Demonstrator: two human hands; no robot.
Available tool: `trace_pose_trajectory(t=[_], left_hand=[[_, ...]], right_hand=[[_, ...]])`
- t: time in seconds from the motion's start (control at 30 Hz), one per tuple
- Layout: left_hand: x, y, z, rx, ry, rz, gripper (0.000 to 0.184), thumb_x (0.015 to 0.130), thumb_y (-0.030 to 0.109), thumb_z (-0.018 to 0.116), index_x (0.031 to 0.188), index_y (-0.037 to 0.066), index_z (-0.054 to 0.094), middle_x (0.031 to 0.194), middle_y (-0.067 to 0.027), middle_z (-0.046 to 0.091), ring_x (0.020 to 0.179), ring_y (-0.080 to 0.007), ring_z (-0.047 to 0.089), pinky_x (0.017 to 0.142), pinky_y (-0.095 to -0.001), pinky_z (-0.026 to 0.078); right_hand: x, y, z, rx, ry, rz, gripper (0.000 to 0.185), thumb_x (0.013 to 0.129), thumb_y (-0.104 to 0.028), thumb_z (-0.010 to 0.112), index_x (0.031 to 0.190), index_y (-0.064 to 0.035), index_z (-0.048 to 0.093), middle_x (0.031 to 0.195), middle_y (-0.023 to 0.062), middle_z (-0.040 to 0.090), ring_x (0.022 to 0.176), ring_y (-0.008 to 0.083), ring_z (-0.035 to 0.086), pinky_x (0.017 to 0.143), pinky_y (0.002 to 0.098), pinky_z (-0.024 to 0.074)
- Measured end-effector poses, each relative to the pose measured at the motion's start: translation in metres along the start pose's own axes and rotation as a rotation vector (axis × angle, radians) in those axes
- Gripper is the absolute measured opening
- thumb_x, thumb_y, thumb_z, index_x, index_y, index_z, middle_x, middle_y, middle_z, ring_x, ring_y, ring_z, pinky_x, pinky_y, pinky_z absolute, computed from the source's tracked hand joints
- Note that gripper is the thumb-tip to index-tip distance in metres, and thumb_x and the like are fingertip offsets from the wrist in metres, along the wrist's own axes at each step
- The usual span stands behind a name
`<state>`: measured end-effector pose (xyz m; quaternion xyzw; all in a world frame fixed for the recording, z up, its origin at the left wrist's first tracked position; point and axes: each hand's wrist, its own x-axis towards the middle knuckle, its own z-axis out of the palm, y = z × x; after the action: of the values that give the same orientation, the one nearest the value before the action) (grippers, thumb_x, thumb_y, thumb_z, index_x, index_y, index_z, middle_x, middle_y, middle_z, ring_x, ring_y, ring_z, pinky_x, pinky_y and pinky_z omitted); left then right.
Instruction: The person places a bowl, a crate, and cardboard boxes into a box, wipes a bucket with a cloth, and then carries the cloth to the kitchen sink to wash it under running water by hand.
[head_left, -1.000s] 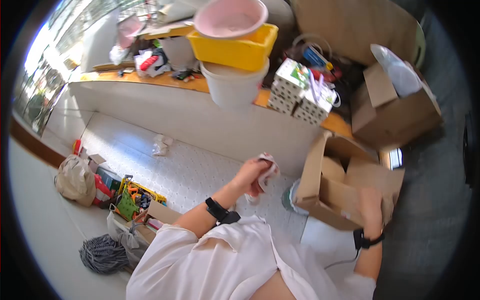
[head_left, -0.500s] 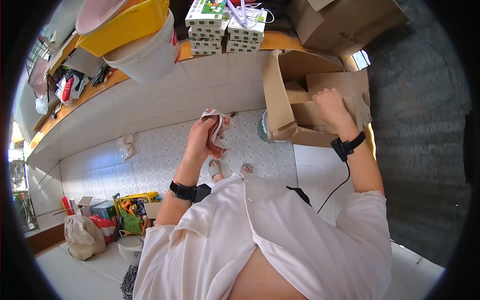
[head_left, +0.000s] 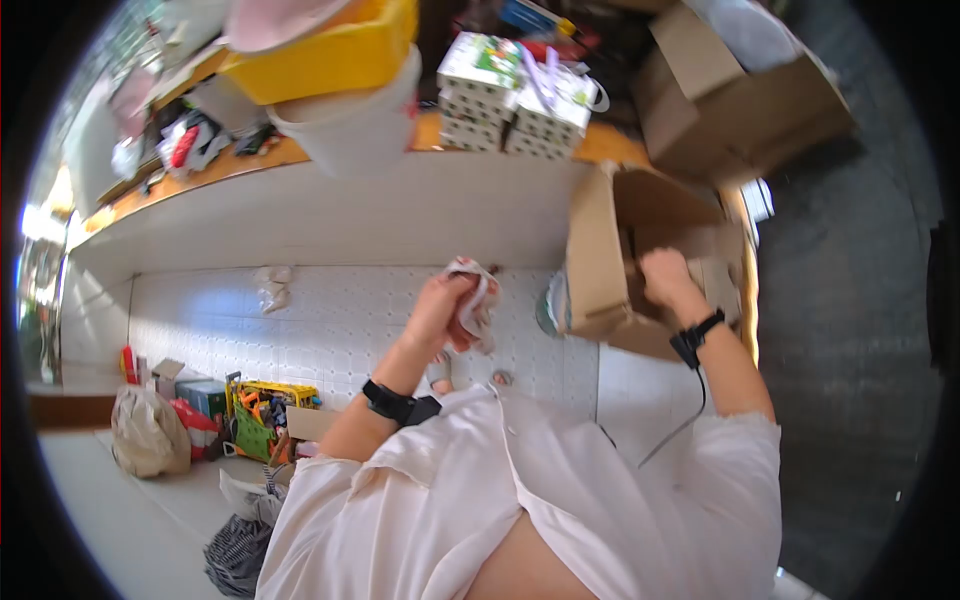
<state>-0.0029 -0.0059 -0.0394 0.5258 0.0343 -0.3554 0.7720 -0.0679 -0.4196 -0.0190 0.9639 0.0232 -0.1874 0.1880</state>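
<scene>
My left hand (head_left: 440,308) is closed round a crumpled white-and-red patterned cloth (head_left: 478,312), held above the tiled floor in front of my body. To the right, my right hand (head_left: 668,278) is closed at the inner flap of an open cardboard box (head_left: 597,255). Its fingers are curled over the cardboard, and the fingertips are hidden. The box tilts beside the ledge, above a round tub (head_left: 553,304) that is partly covered by it. Both wrists carry black straps.
Along the wooden ledge stand a white bucket (head_left: 355,125) with a yellow basin (head_left: 330,62) on it, stacked small boxes (head_left: 470,105) and a larger cardboard box (head_left: 740,120). Bags (head_left: 150,432) and a toolbox-like crate (head_left: 262,425) sit at lower left. A dark surface (head_left: 840,330) lies at right.
The whole view has shifted, so the ledge and boxes sit lower and further right. My left hand still holds the cloth; my right hand stays at the box's flap.
</scene>
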Motion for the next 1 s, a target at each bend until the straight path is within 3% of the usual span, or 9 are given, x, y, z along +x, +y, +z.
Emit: trace_pose_trajectory(t=[0.17,0.27,0.37,0.47,0.57,0.63,0.73,0.83,1.0], left_hand=[[-0.001,-0.001,0.002,-0.068,0.034,0.07,0.025,0.1,0.024,0.056,0.095,0.005,0.071,0.091,-0.0054,0.071,0.076,-0.0131,0.062,0.065,-0.0293,0.051],[-0.012,0.007,-0.003,-0.076,0.023,0.082,0.02,0.102,0.02,0.055,0.099,0.006,0.069,0.095,-0.0056,0.072,0.077,-0.0122,0.06,0.069,-0.029,0.05],[-0.024,0.007,-0.009,-0.106,0.057,0.107,0.019,0.103,0.016,0.052,0.101,0.006,0.068,0.098,-0.0064,0.073,0.075,-0.0117,0.057,0.069,-0.0288,0.049],[-0.03,0.007,-0.015,-0.125,0.113,0.117,0.021,0.103,0.016,0.051,0.101,0.004,0.068,0.098,-0.0065,0.072,0.075,-0.012,0.057,0.07,-0.0283,0.049],[-0.036,-0.001,-0.016,-0.153,0.139,0.106,0.021,0.103,0.015,0.051,0.101,0.003,0.068,0.098,-0.0064,0.072,0.077,-0.0124,0.058,0.071,-0.0275,0.048],[-0.036,-0.005,-0.013,-0.158,0.13,0.139,0.021,0.102,0.02,0.054,0.098,0.005,0.069,0.094,-0.0039,0.071,0.078,-0.0115,0.058,0.073,-0.0279,0.049],[-0.033,-0.008,-0.015,-0.17,0.128,0.137,0.022,0.102,0.021,0.055,0.096,0.005,0.069,0.092,-0.0039,0.071,0.078,-0.0113,0.059,0.072,-0.0284,0.049],[-0.03,-0.003,-0.022,-0.133,0.125,0.191,0.023,0.102,0.021,0.055,0.096,0.005,0.069,0.091,-0.0043,0.07,0.078,-0.0118,0.06,0.072,-0.0287,0.049],[-0.011,0.022,-0.043,-0.24,0.125,0.178,0.021,0.101,0.019,0.056,0.097,0.004,0.07,0.091,-0.0051,0.071,0.077,-0.0125,0.061,0.072,-0.0283,0.05]], right_hand=[[0.032,-0.029,0.002,-0.05,-0.111,0.007,0.019,0.073,-0.017,0.07,0.088,-0.0105,0.08,0.095,0.0146,0.077,0.096,0.0286,0.074,0.085,0.0397,0.0571],[0.051,-0.054,0.005,-0.137,-0.055,-0.104,0.018,0.079,-0.019,0.067,0.09,-0.014,0.081,0.097,0.0131,0.077,0.096,0.0277,0.075,0.08,0.0399,0.0576],[0.068,-0.066,0.026,-0.03,-0.03,-0.059,0.02,0.081,-0.021,0.068,0.094,-0.0148,0.081,0.102,0.0124,0.077,0.098,0.0289,0.074,0.08,0.0406,0.0576],[0.058,-0.07,-0.009,-0.16,-0.274,-0.089,0.025,0.08,-0.025,0.069,0.099,-0.0132,0.081,0.105,0.0118,0.077,0.103,0.0291,0.073,0.083,0.0404,0.0574],[0.039,-0.069,-0.045,-0.086,-0.262,-0.083,0.027,0.081,-0.025,0.067,0.101,-0.0108,0.08,0.108,0.0155,0.076,0.103,0.0323,0.073,0.086,0.0423,0.0572],[0.025,-0.064,-0.07,-0.071,-0.241,-0.085,0.032,0.084,-0.034,0.069,0.105,-0.0112,0.079,0.108,0.015,0.075,0.103,0.0325,0.072,0.087,0.0437,0.0563],[0.004,-0.054,-0.102,0.08,-0.077,-0.103,0.046,0.087,-0.05,0.071,0.114,-0.0124,0.076,0.106,0.012,0.076,0.106,0.0292,0.071,0.09,0.0443,0.054],[-0.006,-0.042,-0.114,0.183,0.053,-0.066,0.042,0.088,-0.047,0.071,0.113,-0.0145,0.075,0.108,0.0107,0.075,0.107,0.0289,0.07,0.092,0.0445,0.0535],[-0.017,-0.049,-0.183,0.433,0.352,-0.079,0.029,0.087,-0.036,0.073,0.105,-0.0125,0.077,0.083,0.0087,0.075,0.079,0.0271,0.073,0.073,0.0415,0.0563]])
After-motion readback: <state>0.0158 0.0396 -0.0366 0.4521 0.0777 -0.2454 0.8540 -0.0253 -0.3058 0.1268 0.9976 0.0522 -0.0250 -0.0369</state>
